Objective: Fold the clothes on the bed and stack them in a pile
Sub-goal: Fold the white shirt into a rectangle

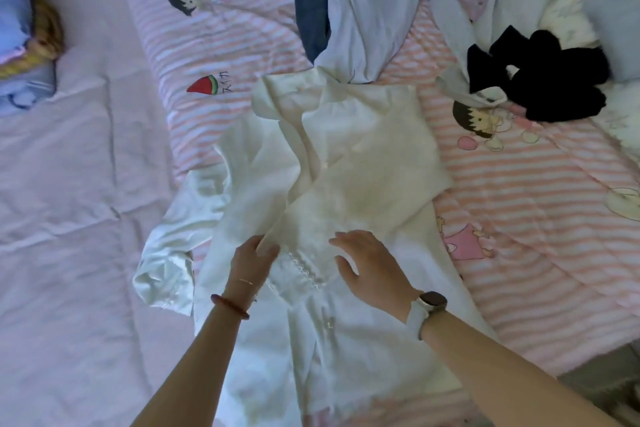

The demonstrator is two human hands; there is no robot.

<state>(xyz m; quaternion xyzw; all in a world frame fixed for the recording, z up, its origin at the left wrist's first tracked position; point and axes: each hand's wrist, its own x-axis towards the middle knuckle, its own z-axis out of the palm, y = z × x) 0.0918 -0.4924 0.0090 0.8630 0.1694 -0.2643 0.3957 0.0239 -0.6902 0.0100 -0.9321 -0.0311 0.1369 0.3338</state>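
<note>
White garment (pixel 346 163) lies spread mid-frame on striped blanket (pixel 536 191), partly folded. Left hand (pixel 251 258) pinches a fabric edge; right hand (pixel 369 265) rests flat, fingers straight, holding nothing. Best approach, imo: pin w/ right, pull fold across in 1 smooth sweep, then flatten wrinkles.

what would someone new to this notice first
Most likely the white garment spread in the middle of the bed, with the left hand pinching a fold of it and the right hand flat on it. Next, the black garment at upper right, dark against the pink striped blanket.
</note>
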